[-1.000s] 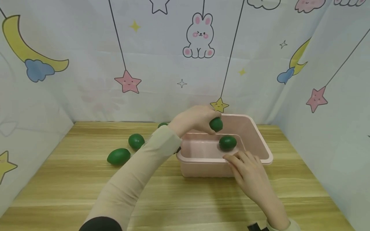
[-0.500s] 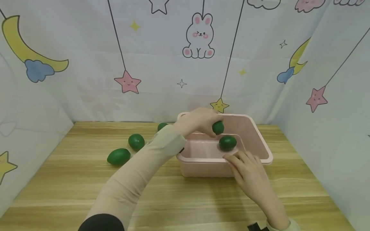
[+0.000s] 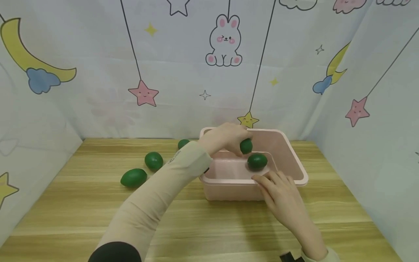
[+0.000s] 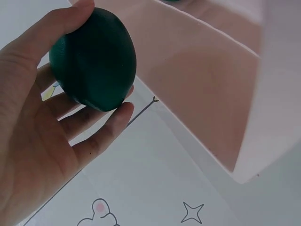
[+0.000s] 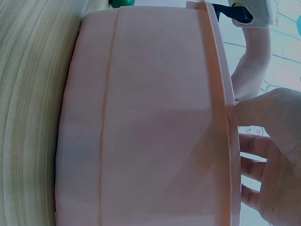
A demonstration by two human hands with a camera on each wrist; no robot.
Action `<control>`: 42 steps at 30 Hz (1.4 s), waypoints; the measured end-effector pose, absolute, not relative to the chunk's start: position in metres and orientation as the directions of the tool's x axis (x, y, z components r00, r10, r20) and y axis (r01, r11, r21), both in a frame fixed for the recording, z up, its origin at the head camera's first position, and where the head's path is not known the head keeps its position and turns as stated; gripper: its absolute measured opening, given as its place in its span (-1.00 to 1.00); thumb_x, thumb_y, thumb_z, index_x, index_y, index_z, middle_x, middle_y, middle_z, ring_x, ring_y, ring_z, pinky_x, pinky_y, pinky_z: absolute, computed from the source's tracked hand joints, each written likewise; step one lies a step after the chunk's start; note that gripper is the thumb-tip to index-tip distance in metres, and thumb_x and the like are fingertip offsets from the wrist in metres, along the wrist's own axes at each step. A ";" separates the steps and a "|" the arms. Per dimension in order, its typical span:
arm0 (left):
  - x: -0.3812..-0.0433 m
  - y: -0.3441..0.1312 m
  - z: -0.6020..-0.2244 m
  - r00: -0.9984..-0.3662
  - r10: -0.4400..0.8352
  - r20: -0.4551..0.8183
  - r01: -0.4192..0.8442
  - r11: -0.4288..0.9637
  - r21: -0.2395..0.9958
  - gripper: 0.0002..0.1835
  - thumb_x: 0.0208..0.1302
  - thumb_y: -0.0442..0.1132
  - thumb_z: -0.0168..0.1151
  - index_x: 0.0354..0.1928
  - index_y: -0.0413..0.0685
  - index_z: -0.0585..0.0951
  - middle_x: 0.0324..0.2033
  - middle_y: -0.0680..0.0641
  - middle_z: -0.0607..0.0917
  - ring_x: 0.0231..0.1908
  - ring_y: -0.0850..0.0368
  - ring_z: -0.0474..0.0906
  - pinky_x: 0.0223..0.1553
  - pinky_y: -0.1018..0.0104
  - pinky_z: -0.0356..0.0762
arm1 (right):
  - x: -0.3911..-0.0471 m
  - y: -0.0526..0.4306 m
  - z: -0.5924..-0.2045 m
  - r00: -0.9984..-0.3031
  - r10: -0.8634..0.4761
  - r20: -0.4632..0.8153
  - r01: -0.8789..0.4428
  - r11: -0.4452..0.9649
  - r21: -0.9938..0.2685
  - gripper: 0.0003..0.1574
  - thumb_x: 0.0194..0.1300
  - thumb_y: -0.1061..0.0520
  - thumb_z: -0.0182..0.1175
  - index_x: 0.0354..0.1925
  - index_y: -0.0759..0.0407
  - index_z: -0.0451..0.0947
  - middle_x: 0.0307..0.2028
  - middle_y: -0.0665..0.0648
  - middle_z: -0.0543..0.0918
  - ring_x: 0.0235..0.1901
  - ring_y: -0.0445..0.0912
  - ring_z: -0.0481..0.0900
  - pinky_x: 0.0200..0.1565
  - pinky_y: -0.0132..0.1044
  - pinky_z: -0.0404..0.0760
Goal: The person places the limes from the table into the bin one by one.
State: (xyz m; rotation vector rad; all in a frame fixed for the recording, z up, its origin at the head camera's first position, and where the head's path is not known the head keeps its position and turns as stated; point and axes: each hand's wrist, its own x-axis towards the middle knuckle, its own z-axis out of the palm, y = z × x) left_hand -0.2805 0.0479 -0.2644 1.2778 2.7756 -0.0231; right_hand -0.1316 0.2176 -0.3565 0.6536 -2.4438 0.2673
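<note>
My left hand (image 3: 226, 137) holds a smooth, dark green, lime-like fruit (image 4: 96, 59) above the inside of a pink plastic bin (image 3: 234, 192). Thumb and fingers grip it from either side in the left wrist view. A second green fruit (image 3: 257, 162) lies on the bin's floor, just below and right of the held one. At the front rim, my right hand (image 3: 283, 198) holds the bin's edge. The right wrist view shows its thumb (image 5: 251, 113) at the outside of the rim and the other fingers behind it.
Left of the bin, a green fruit with a pointed end (image 3: 134, 178) and a rounder one (image 3: 154, 161) lie on the wooden table (image 3: 183, 225). Another green fruit (image 3: 183, 144) sits farther back, partly behind my left sleeve (image 3: 157, 196). A printed curtain (image 3: 176, 65) hangs behind.
My left hand has moved slightly right and down over the bin with the green fruit in its grip. The right hand stays at the front rim.
</note>
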 end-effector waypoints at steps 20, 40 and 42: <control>-0.278 0.051 -0.265 -0.649 0.753 -0.105 0.753 0.656 0.052 -0.68 -0.05 -0.04 0.36 -0.25 0.14 0.48 -0.32 0.14 0.56 -0.29 0.20 0.43 -0.26 0.39 0.42 | -0.129 0.221 -0.358 -0.702 -0.400 0.590 -0.512 0.859 -0.027 -0.68 0.09 0.14 0.25 -0.12 -0.06 0.59 -0.37 -0.08 0.53 -0.31 -0.16 0.40 -0.32 -0.32 0.24; -0.279 0.050 -0.263 -0.670 0.731 -0.126 0.729 0.681 0.074 -0.51 0.10 -0.16 0.26 0.13 0.20 0.45 0.09 0.10 0.54 0.06 0.16 0.44 0.10 0.26 0.42 | -0.130 0.220 -0.358 -0.710 -0.393 0.585 -0.505 0.862 -0.033 -0.67 0.08 0.17 0.25 -0.12 -0.06 0.59 -0.36 -0.09 0.54 -0.31 -0.18 0.41 -0.31 -0.33 0.25; -0.278 0.049 -0.263 -0.674 0.729 -0.123 0.725 0.684 0.079 -0.49 0.13 -0.17 0.22 0.17 0.23 0.43 0.13 0.09 0.52 0.11 0.14 0.42 0.16 0.23 0.38 | -0.130 0.220 -0.358 -0.707 -0.394 0.587 -0.505 0.863 -0.030 -0.67 0.08 0.17 0.25 -0.13 -0.06 0.59 -0.36 -0.09 0.54 -0.31 -0.18 0.41 -0.32 -0.33 0.24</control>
